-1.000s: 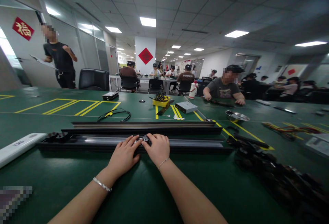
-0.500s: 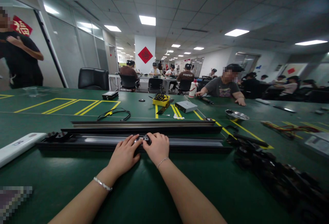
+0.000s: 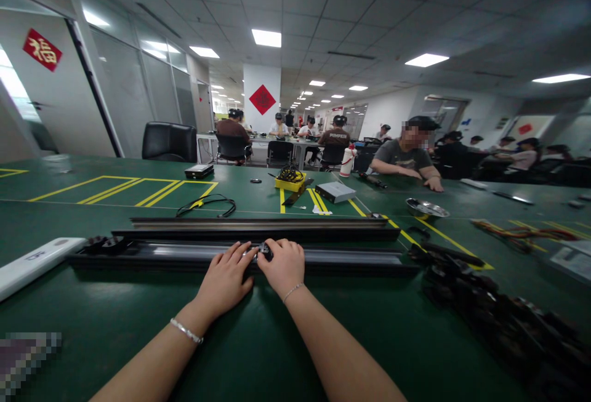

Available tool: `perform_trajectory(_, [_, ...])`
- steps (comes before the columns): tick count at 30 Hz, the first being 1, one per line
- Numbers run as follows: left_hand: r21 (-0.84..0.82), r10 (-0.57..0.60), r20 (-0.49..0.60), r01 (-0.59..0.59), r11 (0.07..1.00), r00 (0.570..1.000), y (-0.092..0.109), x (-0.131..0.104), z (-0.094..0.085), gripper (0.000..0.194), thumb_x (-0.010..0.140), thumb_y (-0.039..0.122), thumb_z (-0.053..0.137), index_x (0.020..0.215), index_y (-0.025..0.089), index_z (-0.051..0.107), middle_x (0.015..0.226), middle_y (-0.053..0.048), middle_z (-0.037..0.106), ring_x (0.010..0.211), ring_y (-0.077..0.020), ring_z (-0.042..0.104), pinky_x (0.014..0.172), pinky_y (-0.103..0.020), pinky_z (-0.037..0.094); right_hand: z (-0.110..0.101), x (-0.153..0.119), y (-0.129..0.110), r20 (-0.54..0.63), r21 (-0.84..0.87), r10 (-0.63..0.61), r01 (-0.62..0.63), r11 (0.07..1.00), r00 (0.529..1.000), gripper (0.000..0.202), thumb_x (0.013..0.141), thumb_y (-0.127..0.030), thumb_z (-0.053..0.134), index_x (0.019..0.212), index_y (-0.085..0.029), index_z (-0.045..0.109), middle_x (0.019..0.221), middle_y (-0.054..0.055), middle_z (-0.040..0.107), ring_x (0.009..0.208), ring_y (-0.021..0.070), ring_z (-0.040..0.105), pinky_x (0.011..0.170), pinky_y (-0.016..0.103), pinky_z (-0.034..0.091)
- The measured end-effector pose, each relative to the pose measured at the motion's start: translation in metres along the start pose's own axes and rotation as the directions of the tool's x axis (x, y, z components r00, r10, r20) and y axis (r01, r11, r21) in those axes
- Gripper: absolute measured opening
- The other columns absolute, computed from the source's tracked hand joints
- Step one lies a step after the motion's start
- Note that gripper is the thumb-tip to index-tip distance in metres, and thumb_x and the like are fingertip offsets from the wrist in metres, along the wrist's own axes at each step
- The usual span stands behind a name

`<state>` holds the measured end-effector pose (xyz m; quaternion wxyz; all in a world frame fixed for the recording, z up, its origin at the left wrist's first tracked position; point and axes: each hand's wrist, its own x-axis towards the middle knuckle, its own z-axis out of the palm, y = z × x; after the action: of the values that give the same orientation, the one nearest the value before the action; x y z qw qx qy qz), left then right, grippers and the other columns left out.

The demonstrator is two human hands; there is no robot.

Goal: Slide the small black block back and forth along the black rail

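A long black channel-shaped rail [image 3: 180,253] with a shiny inner strip lies crosswise on the green table. My left hand [image 3: 226,276] grips its near edge, fingers over the top and thumb at the front side. Just right of it, my right hand [image 3: 284,266] is closed on a small black part [image 3: 265,250] at the middle of the channel; my fingers partly cover it, so its shape is unclear. Two dark blocky pieces [image 3: 111,243] sit in the rail's left end. Behind it lies a second long rail [image 3: 258,228], parallel to the first.
A white bar [image 3: 39,265] lies at left, and a pile of black parts [image 3: 498,316] spreads at right. Beyond are a black cable [image 3: 207,205], a yellow box [image 3: 290,181], a grey box [image 3: 335,192] and a metal bowl [image 3: 427,207]. A co-worker [image 3: 406,156] sits across the table.
My hands stay at the same spot on the rail. The person standing at far left is out of view, and the seated co-worker's arm has drawn in from the dark object on the table.
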<state>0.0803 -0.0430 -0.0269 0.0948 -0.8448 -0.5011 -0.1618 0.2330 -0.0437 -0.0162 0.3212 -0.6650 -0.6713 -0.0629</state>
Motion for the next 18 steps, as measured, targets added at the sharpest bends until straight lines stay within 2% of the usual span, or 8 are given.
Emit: perform_trajectory(18, [0.011,0.013,-0.023,-0.013,1.0,1.0,-0.0015,-0.0007,0.0021,0.057,0.075,0.03,0.048,0.131,0.03,0.038,0.141,-0.001,0.04,0.131,-0.0231,0.031,0.099,-0.041,0.029,-0.0013,0.0004,0.0014,0.006,0.003,-0.006,0.006,1.0,1.0,0.024,0.075,-0.041,0.053,0.093,-0.029,0.064,0.088,0.002,0.062,0.089,0.0204,0.05,0.083,0.033,0.028])
